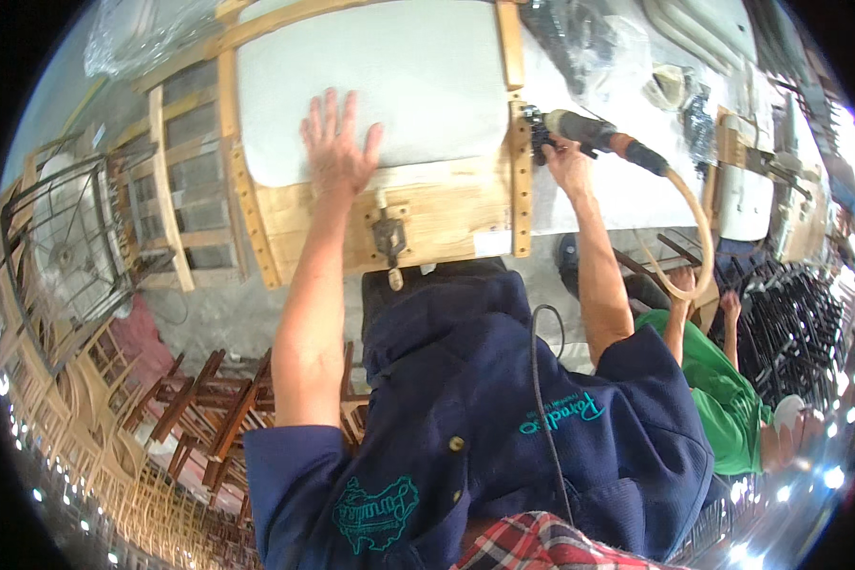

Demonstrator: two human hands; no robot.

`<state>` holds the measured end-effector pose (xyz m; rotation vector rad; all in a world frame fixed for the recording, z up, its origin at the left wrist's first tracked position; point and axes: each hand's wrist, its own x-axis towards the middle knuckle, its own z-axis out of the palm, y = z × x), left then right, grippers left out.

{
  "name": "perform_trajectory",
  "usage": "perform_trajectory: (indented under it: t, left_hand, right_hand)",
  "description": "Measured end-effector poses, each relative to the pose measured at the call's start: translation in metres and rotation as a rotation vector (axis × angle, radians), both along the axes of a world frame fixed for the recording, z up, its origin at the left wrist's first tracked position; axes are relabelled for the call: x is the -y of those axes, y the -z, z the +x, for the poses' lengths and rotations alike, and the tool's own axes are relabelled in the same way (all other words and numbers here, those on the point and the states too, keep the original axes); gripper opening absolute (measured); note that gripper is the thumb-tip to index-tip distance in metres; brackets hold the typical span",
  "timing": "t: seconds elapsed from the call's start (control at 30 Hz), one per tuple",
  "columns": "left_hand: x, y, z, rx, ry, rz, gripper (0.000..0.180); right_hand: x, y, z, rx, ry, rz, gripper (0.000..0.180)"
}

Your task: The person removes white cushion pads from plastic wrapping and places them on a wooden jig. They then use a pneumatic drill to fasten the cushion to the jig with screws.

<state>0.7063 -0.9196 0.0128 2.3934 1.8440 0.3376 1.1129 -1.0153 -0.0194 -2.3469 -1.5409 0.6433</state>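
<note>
My left hand (pixel 342 157) rests flat on a pale, smooth panel (pixel 380 85), its fingers spread apart. That panel sits in a wooden frame, between a left strip (pixel 247 209) and a right strip (pixel 522 180), both dotted with holes. By the right strip, my right hand (pixel 570 163) is closed on a hand-held power tool (pixel 584 131) with a black front end and a tan hose or cord (pixel 703 228) curving from its back. The tool's front end is close to the right strip; contact cannot be made out. A toggle clamp (pixel 388 237) is mounted on the wooden board (pixel 437 204) below the panel.
Clear plastic wrap (pixel 589 47) lies beyond the tool on a white surface. At right, a co-worker in a green shirt (pixel 722 380) stands near stacked black metal frames (pixel 793 323). Wooden chair frames (pixel 209 408) are piled at lower left; a wire rack (pixel 62 237) stands above them.
</note>
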Motion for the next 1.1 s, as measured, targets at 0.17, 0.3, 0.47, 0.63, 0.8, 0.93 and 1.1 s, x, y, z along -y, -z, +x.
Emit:
perform_trajectory:
  t: [0.17,0.3,0.47,0.63,0.8,0.93,1.1]
  left_hand:
    - [-0.003,-0.003,0.005,0.015,0.001,-0.044,0.070]
    - [-0.001,-0.003,0.002,0.005,-0.012,-0.047,0.070]
    - [-0.003,-0.003,0.004,0.016,-0.006,-0.039,0.071]
    - [-0.001,-0.013,0.002,0.009,-0.031,-0.076,0.069]
    - [-0.010,-0.010,0.010,0.090,0.014,0.060,0.066]
    - [-0.003,-0.007,0.004,0.168,-0.019,0.138,0.065]
    - [-0.013,-0.025,0.009,0.224,0.011,-0.033,0.070]
  right_hand:
    - [-0.006,0.023,0.064,0.204,-0.180,0.520,0.028]
    - [-0.076,-0.024,0.067,0.215,0.365,0.612,0.025]
    - [-0.144,-0.015,0.127,0.130,0.266,-0.014,0.042]
    - [-0.189,0.001,0.098,0.080,0.264,0.291,0.040]
    - [-0.208,0.103,0.194,0.522,-0.376,0.420,0.046]
    - [-0.213,0.093,0.177,0.483,-0.391,0.274,0.057]
    - [-0.153,0.079,0.162,0.160,0.021,0.262,0.056]
